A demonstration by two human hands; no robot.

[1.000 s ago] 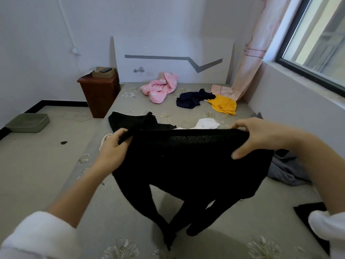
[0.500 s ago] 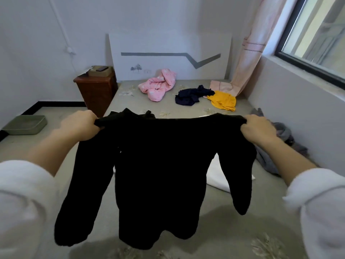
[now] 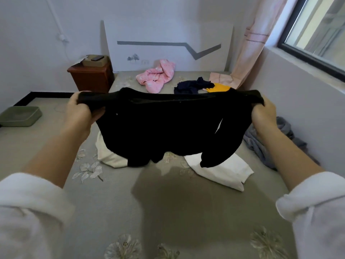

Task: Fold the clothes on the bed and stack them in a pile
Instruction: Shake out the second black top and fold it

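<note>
Black top (image 3: pixel 168 128) hangs spread over the bed (image 3: pixel 168 212), left hand (image 3: pixel 78 113) and right hand (image 3: pixel 263 114) each clamped on a shoulder; next, lay it flat for folding.

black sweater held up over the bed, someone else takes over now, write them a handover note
Hands: left hand and right hand each grip a top corner of the black sweater, held spread above the bed.
Done: no folded pile in view.
Left: fold it, then the white garment beneath it, grey garment on the right, pink garment, navy garment and yellow garment at the far end; stack all.
</note>
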